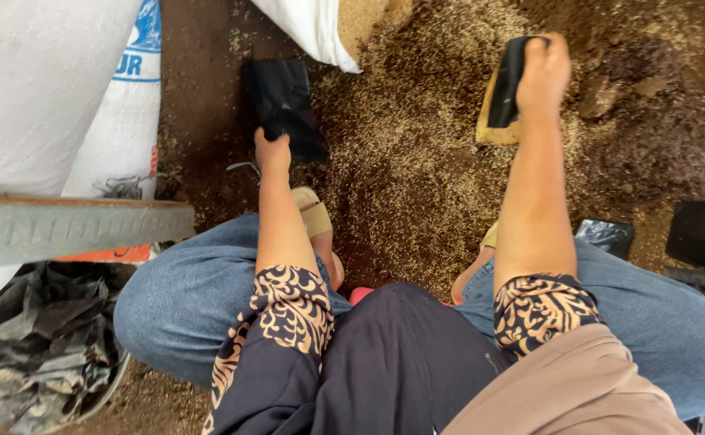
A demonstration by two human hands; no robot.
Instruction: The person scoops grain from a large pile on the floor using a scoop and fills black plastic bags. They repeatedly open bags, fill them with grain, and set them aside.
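Spillage looks the main risk: right hand (541,72) is clenched round a scoop (501,97) that is black inside, tan outside, set edge-down in the husk and grain pile (417,161) on the dirt floor, and a quick lift could scatter husk off the tilted rim. Left hand (272,149) pinches the lower edge of a limp black plastic bag (284,105) w/ contents not visible; its mouth may flop shut. White sack (320,28) at top lies open w/ tan grain showing.
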